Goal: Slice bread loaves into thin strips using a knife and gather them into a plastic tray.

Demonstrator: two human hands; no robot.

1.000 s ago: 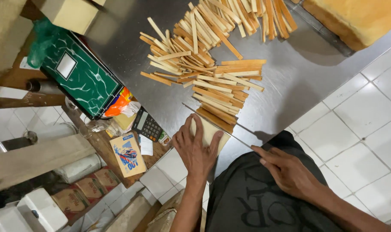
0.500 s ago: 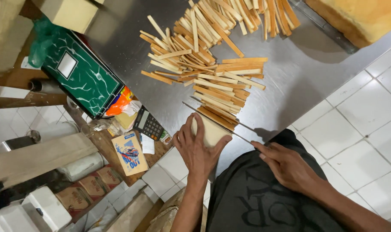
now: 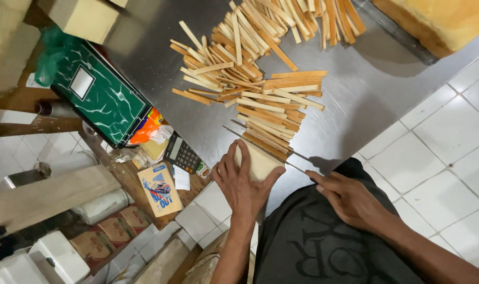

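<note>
My left hand [image 3: 243, 181] lies flat on a pale rectangular block [image 3: 260, 161] at the near edge of the steel table [image 3: 366, 89], fingers spread over it. My right hand [image 3: 350, 197] grips the handle of a long thin knife [image 3: 260, 149], whose blade runs across the far side of the block. Just beyond the blade lies a row of cut tan strips [image 3: 271, 118], and a larger loose heap of strips [image 3: 250, 42] spreads farther up the table.
A big golden loaf [image 3: 439, 21] sits at the table's far right corner. To the left are a green marbled box [image 3: 100, 94], a calculator [image 3: 180, 153], a small printed carton [image 3: 159, 190] and cardboard boxes [image 3: 81, 18]. White tiled floor [image 3: 439, 158] lies on the right.
The knife blade has shifted slightly along the block while my left hand keeps pressing it down. The strips on the table have not moved.
</note>
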